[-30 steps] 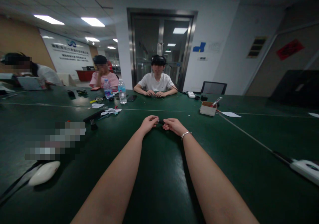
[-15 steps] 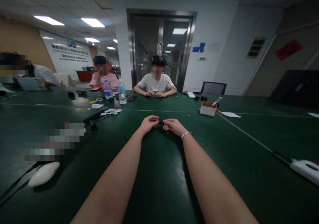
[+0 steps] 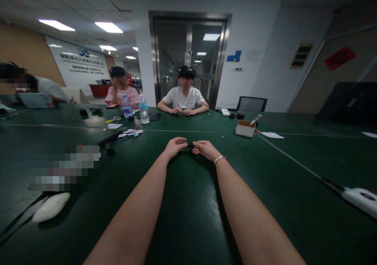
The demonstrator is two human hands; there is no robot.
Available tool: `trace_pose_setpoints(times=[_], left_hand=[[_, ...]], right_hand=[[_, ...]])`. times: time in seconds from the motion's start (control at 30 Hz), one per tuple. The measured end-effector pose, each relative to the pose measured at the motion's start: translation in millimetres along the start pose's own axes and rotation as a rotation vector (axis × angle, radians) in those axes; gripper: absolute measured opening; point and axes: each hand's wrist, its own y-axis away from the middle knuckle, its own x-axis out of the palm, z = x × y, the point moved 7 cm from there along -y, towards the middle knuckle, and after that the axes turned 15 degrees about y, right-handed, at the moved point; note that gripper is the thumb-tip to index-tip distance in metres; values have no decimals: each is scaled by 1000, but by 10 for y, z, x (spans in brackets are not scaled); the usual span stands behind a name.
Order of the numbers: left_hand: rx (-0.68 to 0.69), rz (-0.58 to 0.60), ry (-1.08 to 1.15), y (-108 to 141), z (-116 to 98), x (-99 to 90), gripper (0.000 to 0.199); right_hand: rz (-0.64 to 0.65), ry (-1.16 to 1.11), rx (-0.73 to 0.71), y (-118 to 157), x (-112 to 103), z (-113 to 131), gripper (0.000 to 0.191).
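Observation:
Both my arms stretch forward over the dark green table point(image 3: 188, 218), and the hands meet near its middle. A small black object point(image 3: 190, 145) spans the gap between my fingers; its kind is too small to make out. My left hand point(image 3: 175, 148) pinches its left end between thumb and fingers. At the other end, my right hand point(image 3: 205, 149) grips it with closed fingers, a silver bracelet point(image 3: 219, 160) round that wrist. Part of the black object is hidden by the fingers.
Bottles point(image 3: 143, 109) stand at the back left, near crumpled paper point(image 3: 132, 132). A small box point(image 3: 245, 129) sits right of centre. A white device point(image 3: 51, 207) lies front left, a white power strip point(image 3: 361, 200) far right. A person point(image 3: 184, 98) sits opposite.
The view shifts very slightly. My hands keep the same pose, with the small black object still between them.

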Motion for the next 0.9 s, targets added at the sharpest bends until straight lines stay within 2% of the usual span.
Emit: trace_pose_setpoints(times=[0.17,0.3,0.57,0.73,0.9], left_hand=[[-45,-16,50,-7,39,3,26],[-58,-36,-19,-9,46,14,18],[-47,-23,-111,-40,90,46,31],[15,-6,-97,-10,44,51,27],[23,9,-68,-9,24,35,33]], right_hand=[[3,1,-1,22,8,20,15],[14,-9,-9,41,19,38,8],[7,-35,-11,43,20,44,10],[-1,-30,-18,32,5,34,10],[1,-45,-10,28,4,26,11]])
